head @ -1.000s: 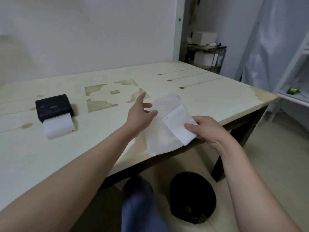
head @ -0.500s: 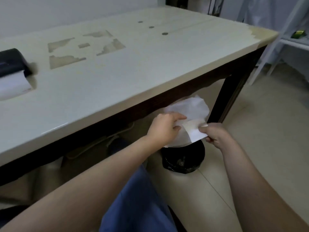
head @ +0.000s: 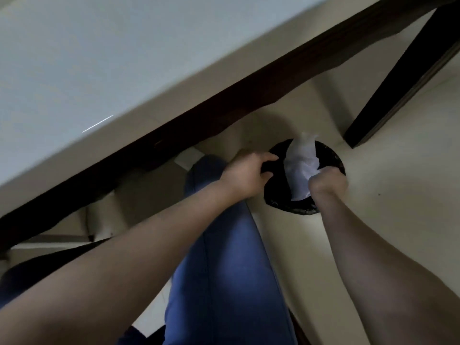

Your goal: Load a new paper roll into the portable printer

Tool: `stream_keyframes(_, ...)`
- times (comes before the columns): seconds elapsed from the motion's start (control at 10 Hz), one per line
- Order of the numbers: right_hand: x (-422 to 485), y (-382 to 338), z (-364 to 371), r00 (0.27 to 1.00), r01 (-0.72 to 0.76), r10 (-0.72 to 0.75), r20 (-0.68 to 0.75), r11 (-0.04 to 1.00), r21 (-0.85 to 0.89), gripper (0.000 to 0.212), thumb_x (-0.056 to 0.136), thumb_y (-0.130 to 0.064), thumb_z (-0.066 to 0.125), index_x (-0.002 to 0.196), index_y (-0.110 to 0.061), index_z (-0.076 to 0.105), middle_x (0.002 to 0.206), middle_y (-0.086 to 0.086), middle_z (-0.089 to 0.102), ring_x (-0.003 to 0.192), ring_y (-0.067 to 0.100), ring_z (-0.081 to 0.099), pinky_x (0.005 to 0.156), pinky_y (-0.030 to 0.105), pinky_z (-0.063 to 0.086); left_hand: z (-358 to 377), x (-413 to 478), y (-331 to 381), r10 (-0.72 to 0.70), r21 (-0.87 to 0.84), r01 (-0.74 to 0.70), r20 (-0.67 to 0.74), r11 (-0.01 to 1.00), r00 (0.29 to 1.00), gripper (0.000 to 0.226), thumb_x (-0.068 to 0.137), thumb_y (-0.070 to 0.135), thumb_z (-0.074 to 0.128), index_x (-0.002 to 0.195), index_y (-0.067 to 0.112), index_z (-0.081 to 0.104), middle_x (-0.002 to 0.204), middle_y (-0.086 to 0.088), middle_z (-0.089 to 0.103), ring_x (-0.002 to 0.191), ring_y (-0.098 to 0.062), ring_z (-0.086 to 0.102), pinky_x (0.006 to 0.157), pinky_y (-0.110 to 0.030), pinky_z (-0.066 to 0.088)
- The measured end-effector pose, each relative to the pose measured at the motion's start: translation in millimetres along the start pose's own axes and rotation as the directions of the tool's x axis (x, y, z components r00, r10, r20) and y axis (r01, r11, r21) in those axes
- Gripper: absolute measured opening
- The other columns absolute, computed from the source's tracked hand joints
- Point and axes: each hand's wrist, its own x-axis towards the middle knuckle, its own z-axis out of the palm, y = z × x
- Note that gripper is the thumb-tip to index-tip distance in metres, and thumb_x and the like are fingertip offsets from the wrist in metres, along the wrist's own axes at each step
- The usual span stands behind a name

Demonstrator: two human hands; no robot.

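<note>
I look down below the table edge. A crumpled white paper wrapper [head: 301, 165] sticks up out of a round black bin [head: 331, 155] on the floor. My right hand [head: 327, 184] is closed on the wrapper's lower end over the bin's near side. My left hand [head: 246, 174] rests on the bin's left rim with its fingers curled over the liner. The printer and the paper roll are out of view.
The pale tabletop [head: 99, 58] fills the upper left, with its dark wooden apron [head: 224, 105] running diagonally above my hands. A dark table leg [head: 398, 78] stands at the right of the bin. My blue trouser leg [head: 224, 257] lies between my arms.
The view has tilted far down, so the printer left the frame. Both hands dropped with the wrapper from under the table edge to the bin. My left hand let go of the paper.
</note>
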Motion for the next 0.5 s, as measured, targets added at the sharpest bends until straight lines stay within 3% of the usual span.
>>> stream_keyframes(0.1,6,-7,29,0.926,-0.112,0.166,0.338,0.979,-0.172,0.076,0.087,-0.046,0.059,0.145,-0.005,0.032,0.147,0.021,0.041,0.138,0.037,0.033,0.110,0.044,0.033,2,5,-9,-0.005,0.003,0.005,-0.008,1.000,1.000,0.039,0.092,0.017,0.064,0.131,0.016,0.062,0.127,-0.009,0.064,0.113,-0.022,0.062,0.090,-0.024,0.045)
stream_keyframes(0.2,4,-11,41,0.908,-0.224,0.256,0.332,0.966,-0.132,0.084,0.089,-0.058,0.048,0.153,-0.016,0.012,0.157,0.019,0.017,0.139,0.040,0.021,0.107,0.048,0.032,0,11,-21,-0.006,-0.007,0.006,-0.005,1.000,1.000,0.040,0.090,0.014,0.064,0.130,0.016,0.063,0.129,-0.008,0.064,0.117,-0.022,0.060,0.092,-0.026,0.046)
stream_keyframes(0.3,-3,-11,42,0.950,-0.230,0.232,0.211,0.973,-0.034,0.063,0.095,-0.044,0.046,0.146,-0.010,0.031,0.149,0.021,0.030,0.133,0.041,0.029,0.102,0.046,0.037,-7,10,-27,-0.018,-0.037,0.018,-0.007,0.999,1.000,0.040,0.090,0.013,0.064,0.130,0.015,0.062,0.132,-0.009,0.063,0.120,-0.022,0.059,0.094,-0.027,0.048)
stream_keyframes(0.4,-8,-8,39,0.981,-0.174,0.148,0.128,0.959,0.225,0.047,0.095,-0.033,0.049,0.136,-0.011,0.050,0.137,0.021,0.050,0.125,0.042,0.044,0.097,0.044,0.044,-15,-2,-28,0.038,-0.056,-0.041,-0.066,0.998,0.997,0.040,0.089,0.014,0.066,0.129,0.014,0.064,0.128,-0.011,0.065,0.117,-0.023,0.061,0.092,-0.024,0.046)
stream_keyframes(0.5,-20,-7,25,0.998,-0.029,0.049,-0.032,0.889,0.457,0.028,0.090,-0.027,0.048,0.103,-0.008,0.064,0.094,0.013,0.065,0.088,0.031,0.061,0.072,0.032,0.045,-26,-32,-24,0.052,-0.125,-0.066,-0.112,0.990,0.992,0.039,0.091,0.015,0.065,0.130,0.018,0.063,0.130,-0.005,0.064,0.117,-0.017,0.060,0.091,-0.015,0.041)
